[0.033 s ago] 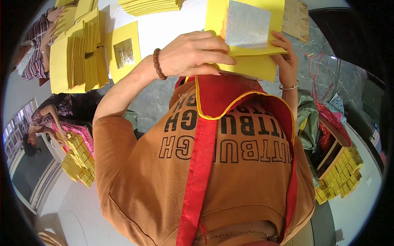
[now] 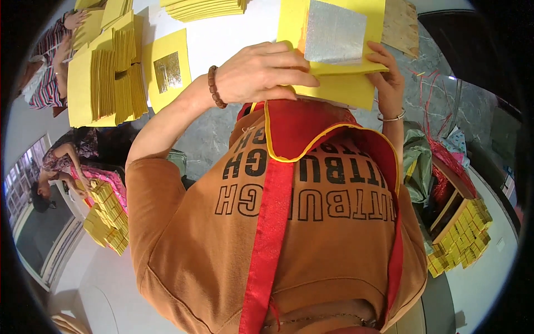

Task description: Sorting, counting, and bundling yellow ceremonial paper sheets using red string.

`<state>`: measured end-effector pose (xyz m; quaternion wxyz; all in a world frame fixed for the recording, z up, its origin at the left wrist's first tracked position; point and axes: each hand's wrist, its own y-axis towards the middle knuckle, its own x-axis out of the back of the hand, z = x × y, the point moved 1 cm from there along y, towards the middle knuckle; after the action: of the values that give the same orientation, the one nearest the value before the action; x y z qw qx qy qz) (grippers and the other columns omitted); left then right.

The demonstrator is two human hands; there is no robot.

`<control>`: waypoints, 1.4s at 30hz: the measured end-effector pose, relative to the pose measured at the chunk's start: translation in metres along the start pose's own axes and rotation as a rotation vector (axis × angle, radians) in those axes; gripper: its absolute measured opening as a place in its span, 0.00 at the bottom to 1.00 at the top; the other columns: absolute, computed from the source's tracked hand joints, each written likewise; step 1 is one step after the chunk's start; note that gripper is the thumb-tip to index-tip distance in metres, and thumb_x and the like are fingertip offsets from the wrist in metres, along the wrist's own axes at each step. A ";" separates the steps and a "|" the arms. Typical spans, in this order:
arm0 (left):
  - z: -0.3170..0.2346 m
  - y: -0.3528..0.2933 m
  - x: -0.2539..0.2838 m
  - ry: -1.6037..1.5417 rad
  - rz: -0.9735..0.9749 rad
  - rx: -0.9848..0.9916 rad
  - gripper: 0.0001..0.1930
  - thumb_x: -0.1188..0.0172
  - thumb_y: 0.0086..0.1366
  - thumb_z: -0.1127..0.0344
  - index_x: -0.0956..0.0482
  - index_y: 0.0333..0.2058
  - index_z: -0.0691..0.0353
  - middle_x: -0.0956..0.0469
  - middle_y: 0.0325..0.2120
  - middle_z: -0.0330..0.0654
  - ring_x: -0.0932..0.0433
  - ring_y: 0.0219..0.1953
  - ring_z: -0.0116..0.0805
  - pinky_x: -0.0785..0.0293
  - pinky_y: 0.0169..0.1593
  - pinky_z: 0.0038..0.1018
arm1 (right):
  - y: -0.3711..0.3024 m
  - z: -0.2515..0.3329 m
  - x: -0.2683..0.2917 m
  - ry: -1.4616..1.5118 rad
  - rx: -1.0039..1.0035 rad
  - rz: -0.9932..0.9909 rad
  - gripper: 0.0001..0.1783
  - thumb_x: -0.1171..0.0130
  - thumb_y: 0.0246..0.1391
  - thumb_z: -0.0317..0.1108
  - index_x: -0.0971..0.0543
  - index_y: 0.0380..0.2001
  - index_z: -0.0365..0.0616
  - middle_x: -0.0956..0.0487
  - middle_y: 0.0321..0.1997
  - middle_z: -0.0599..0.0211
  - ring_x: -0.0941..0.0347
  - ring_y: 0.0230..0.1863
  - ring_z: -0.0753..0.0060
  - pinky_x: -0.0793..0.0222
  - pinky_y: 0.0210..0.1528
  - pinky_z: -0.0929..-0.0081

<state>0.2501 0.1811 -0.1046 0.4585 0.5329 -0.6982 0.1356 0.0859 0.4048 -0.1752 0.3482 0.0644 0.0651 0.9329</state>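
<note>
A stack of yellow paper sheets (image 2: 376, 25) with a silver foil square (image 2: 335, 32) on its face lies at the table's near edge, in front of my chest. Its near part is lifted into a raised fold. My left hand (image 2: 264, 71), with a brown bead bracelet at the wrist, has its fingers closed over the left end of that fold; the thumb is partly hidden. At the right end, my right hand (image 2: 388, 78) grips the fold between thumb and fingers. To the left lies another yellow sheet (image 2: 177, 97) with a shiny gold foil square (image 2: 168, 72).
Bundles of folded yellow paper (image 2: 103, 83) stand at the table's left, more (image 2: 203, 8) at the back. A wooden board (image 2: 401, 25) lies at right. A co-worker in striped sleeves (image 2: 47, 80) is far left; another person (image 2: 67, 158) handles yellow stacks (image 2: 105, 209). Yellow bundles (image 2: 461, 236) are lower right.
</note>
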 end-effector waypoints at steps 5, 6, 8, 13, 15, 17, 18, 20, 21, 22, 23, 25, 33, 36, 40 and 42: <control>0.000 0.000 -0.002 0.011 -0.030 0.013 0.16 0.39 0.47 0.63 0.23 0.38 0.54 0.26 0.40 0.37 0.29 0.34 0.33 0.29 0.38 0.26 | 0.000 -0.003 0.000 0.033 -0.016 -0.004 0.14 0.43 0.43 0.21 0.25 0.37 0.42 0.33 0.54 0.64 0.38 0.55 0.70 0.42 0.54 0.73; 0.000 0.000 -0.002 0.029 -0.030 0.012 0.17 0.39 0.47 0.64 0.23 0.39 0.54 0.26 0.40 0.37 0.29 0.35 0.33 0.29 0.38 0.26 | 0.001 -0.003 0.000 0.040 -0.019 -0.008 0.14 0.43 0.43 0.21 0.25 0.37 0.42 0.33 0.54 0.64 0.38 0.55 0.70 0.42 0.54 0.74; -0.003 0.000 -0.002 0.047 -0.026 0.011 0.17 0.39 0.47 0.64 0.23 0.39 0.53 0.26 0.40 0.36 0.29 0.35 0.33 0.29 0.38 0.26 | -0.001 -0.002 0.000 0.049 -0.020 -0.014 0.14 0.43 0.43 0.22 0.25 0.37 0.42 0.33 0.54 0.64 0.38 0.54 0.70 0.42 0.54 0.74; -0.019 0.000 0.000 0.376 0.023 0.000 0.28 0.36 0.39 0.67 0.28 0.45 0.51 0.28 0.43 0.37 0.28 0.39 0.35 0.29 0.39 0.26 | 0.000 0.000 0.000 0.023 -0.032 -0.018 0.14 0.44 0.43 0.21 0.25 0.37 0.42 0.33 0.54 0.64 0.38 0.54 0.71 0.42 0.54 0.75; -0.023 0.000 -0.003 0.405 0.041 0.007 0.28 0.37 0.40 0.68 0.29 0.46 0.52 0.29 0.43 0.39 0.28 0.41 0.36 0.29 0.40 0.27 | 0.001 0.001 -0.001 0.035 -0.029 -0.018 0.14 0.43 0.43 0.20 0.25 0.37 0.42 0.33 0.54 0.64 0.38 0.54 0.71 0.42 0.53 0.75; -0.024 0.000 -0.004 0.432 0.059 0.016 0.29 0.38 0.40 0.69 0.29 0.46 0.53 0.29 0.43 0.40 0.28 0.42 0.37 0.29 0.40 0.28 | 0.001 0.000 -0.001 0.046 -0.029 -0.018 0.15 0.43 0.42 0.20 0.25 0.37 0.42 0.33 0.54 0.64 0.38 0.54 0.71 0.42 0.53 0.75; -0.024 0.001 -0.003 0.404 0.047 0.026 0.28 0.40 0.40 0.70 0.29 0.46 0.55 0.28 0.42 0.41 0.27 0.41 0.37 0.28 0.40 0.29 | 0.001 -0.001 -0.001 0.037 -0.015 -0.018 0.14 0.44 0.44 0.22 0.25 0.37 0.42 0.33 0.54 0.63 0.38 0.54 0.70 0.42 0.54 0.75; -0.024 0.003 0.000 0.377 0.036 0.034 0.27 0.41 0.40 0.71 0.28 0.45 0.56 0.28 0.40 0.42 0.26 0.39 0.37 0.27 0.39 0.29 | 0.001 -0.002 0.000 0.028 -0.002 -0.019 0.13 0.45 0.45 0.23 0.25 0.38 0.41 0.33 0.54 0.63 0.38 0.54 0.70 0.42 0.54 0.74; -0.022 0.003 0.002 0.323 0.007 0.042 0.25 0.43 0.42 0.72 0.28 0.44 0.56 0.27 0.38 0.43 0.25 0.37 0.38 0.27 0.38 0.30 | 0.001 -0.001 0.000 0.037 0.013 -0.011 0.12 0.47 0.48 0.28 0.25 0.38 0.41 0.33 0.54 0.62 0.38 0.54 0.69 0.43 0.54 0.73; -0.020 0.003 0.005 0.270 -0.023 0.050 0.23 0.45 0.43 0.73 0.27 0.44 0.56 0.26 0.35 0.43 0.25 0.34 0.39 0.27 0.37 0.31 | 0.001 0.000 0.000 0.045 0.028 -0.002 0.12 0.48 0.51 0.32 0.25 0.39 0.40 0.33 0.55 0.62 0.38 0.54 0.69 0.43 0.54 0.72; -0.018 0.004 0.006 0.271 -0.022 0.048 0.23 0.45 0.43 0.73 0.27 0.44 0.56 0.26 0.35 0.43 0.25 0.34 0.39 0.27 0.37 0.31 | 0.001 -0.003 0.002 0.044 0.029 -0.004 0.12 0.48 0.51 0.32 0.25 0.39 0.40 0.33 0.55 0.62 0.38 0.54 0.69 0.43 0.54 0.72; -0.013 0.005 0.009 0.146 -0.029 0.097 0.19 0.45 0.47 0.73 0.25 0.41 0.57 0.25 0.32 0.44 0.24 0.30 0.40 0.27 0.34 0.30 | 0.000 -0.009 0.005 0.250 0.020 0.010 0.17 0.54 0.55 0.40 0.25 0.39 0.39 0.33 0.55 0.61 0.38 0.55 0.68 0.44 0.55 0.70; -0.006 0.004 0.011 0.033 -0.032 0.059 0.16 0.39 0.50 0.63 0.24 0.40 0.56 0.24 0.33 0.42 0.26 0.34 0.38 0.28 0.38 0.30 | -0.001 -0.005 0.002 0.088 0.001 -0.036 0.16 0.56 0.57 0.40 0.25 0.37 0.39 0.32 0.54 0.61 0.38 0.55 0.67 0.46 0.56 0.71; -0.006 0.004 0.009 0.059 -0.042 0.040 0.17 0.39 0.49 0.61 0.24 0.40 0.55 0.24 0.33 0.41 0.27 0.37 0.37 0.29 0.40 0.30 | 0.000 -0.005 0.001 0.078 -0.003 -0.050 0.15 0.55 0.57 0.38 0.25 0.37 0.39 0.31 0.53 0.62 0.38 0.55 0.68 0.46 0.56 0.72; -0.006 0.002 0.003 0.143 -0.050 0.016 0.17 0.39 0.48 0.62 0.24 0.40 0.55 0.24 0.35 0.38 0.27 0.37 0.35 0.29 0.41 0.29 | 0.000 -0.007 0.002 0.050 -0.019 -0.072 0.14 0.54 0.56 0.37 0.25 0.37 0.39 0.30 0.53 0.63 0.38 0.54 0.70 0.45 0.56 0.72; -0.008 0.002 0.001 0.159 -0.054 0.034 0.17 0.39 0.48 0.62 0.24 0.39 0.54 0.24 0.35 0.37 0.27 0.38 0.35 0.29 0.40 0.28 | -0.001 -0.008 0.002 0.051 -0.018 -0.078 0.14 0.54 0.56 0.37 0.25 0.37 0.39 0.30 0.53 0.63 0.38 0.54 0.70 0.46 0.56 0.73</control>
<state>0.2528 0.1869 -0.0987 0.5068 0.5468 -0.6425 0.1771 0.0833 0.4061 -0.1833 0.3833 0.0348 0.0678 0.9205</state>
